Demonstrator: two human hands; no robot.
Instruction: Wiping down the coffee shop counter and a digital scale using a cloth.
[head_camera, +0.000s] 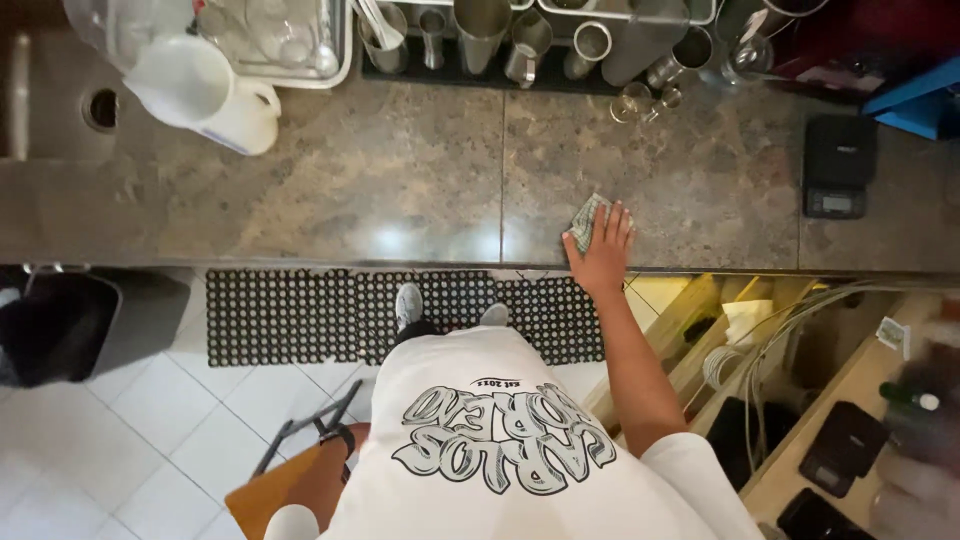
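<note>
My right hand (603, 250) lies flat, palm down, on a small folded checked cloth (583, 222) and presses it onto the brown stone countertop (400, 180) near its front edge. The fingers are spread over the cloth and point toward the back of the counter. My left arm is bent at my side at the lower left, with a dark watch (336, 438) on the wrist. The left hand itself is hidden behind my white printed shirt (500, 440).
A white jug (205, 95) and a rack of glasses (275, 35) stand at the back left beside a sink (60, 100). Several metal cups (520, 40) line the back. A black scale (838, 165) sits at right. A black rubber mat (300, 315) covers the tiled floor.
</note>
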